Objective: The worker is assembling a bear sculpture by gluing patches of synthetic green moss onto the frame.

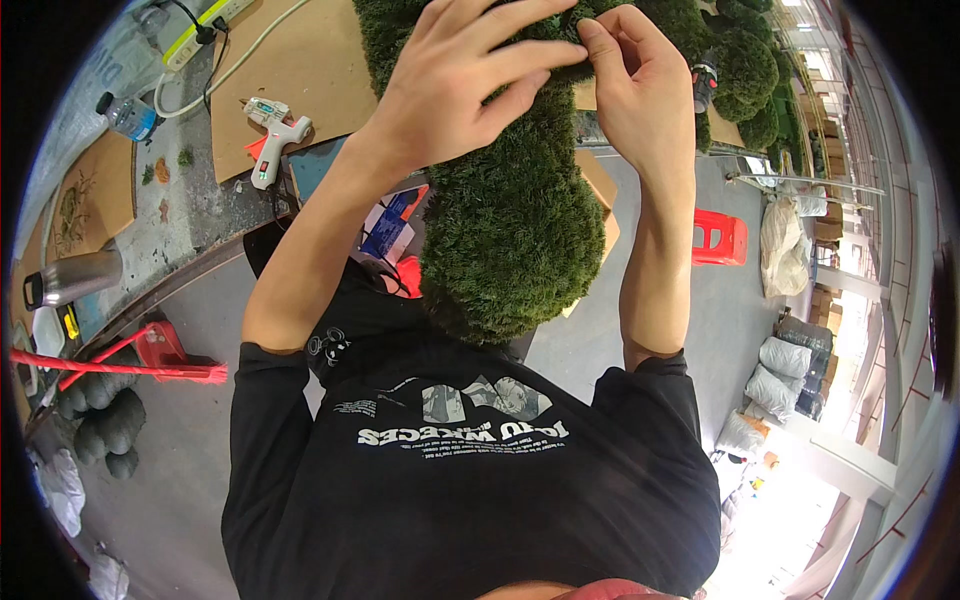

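Note:
A large piece of dark green artificial foliage [510, 230], bushy with a rounded near end, extends from the work table toward my body. Over its far part, my left hand [465, 80] is open, its fingers stretched toward the right. One of its fingertips meets the thumb of my right hand [640, 85]. The right hand's fingers are closed in a pinch just above the foliage; whatever lies between them is too small or hidden to name. My hands and forearms hide part of the greenery beneath.
Left on the table are a white glue gun [273, 138] on cardboard, a plastic bottle [128, 117], a metal flask [75, 278] and a power strip [195, 35]. A red stool [720, 237] stands on the floor at right. More rounded foliage [740, 75] sits at far right.

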`<state>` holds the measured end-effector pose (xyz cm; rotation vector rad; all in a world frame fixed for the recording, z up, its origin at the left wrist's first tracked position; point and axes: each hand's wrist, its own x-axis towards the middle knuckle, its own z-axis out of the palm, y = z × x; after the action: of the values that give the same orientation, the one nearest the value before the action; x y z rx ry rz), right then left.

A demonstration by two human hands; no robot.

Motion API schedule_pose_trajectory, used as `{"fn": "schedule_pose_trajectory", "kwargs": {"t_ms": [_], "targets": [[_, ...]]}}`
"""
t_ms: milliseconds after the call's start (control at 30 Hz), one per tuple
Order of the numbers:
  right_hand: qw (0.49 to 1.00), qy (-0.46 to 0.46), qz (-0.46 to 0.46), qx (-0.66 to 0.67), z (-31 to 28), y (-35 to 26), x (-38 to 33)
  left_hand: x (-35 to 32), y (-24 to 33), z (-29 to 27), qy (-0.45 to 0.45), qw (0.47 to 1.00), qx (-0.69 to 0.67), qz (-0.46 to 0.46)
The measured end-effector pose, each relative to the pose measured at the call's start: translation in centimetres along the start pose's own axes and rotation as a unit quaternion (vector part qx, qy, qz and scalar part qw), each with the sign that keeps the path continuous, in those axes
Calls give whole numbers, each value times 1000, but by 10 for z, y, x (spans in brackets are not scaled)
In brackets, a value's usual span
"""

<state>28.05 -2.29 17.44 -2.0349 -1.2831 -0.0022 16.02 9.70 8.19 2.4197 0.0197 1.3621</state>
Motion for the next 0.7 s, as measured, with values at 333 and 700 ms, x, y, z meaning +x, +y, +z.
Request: {"fn": "schedule_pose_trajectory", "kwargs": {"t_ms": [333, 700], "targets": [[999, 20, -22, -20, 3, -3, 2, 44, -33, 3, 141, 990, -20, 21], [997, 71, -42, 0, 14, 6, -1, 56, -63, -15, -21, 1000, 5, -16]]}}
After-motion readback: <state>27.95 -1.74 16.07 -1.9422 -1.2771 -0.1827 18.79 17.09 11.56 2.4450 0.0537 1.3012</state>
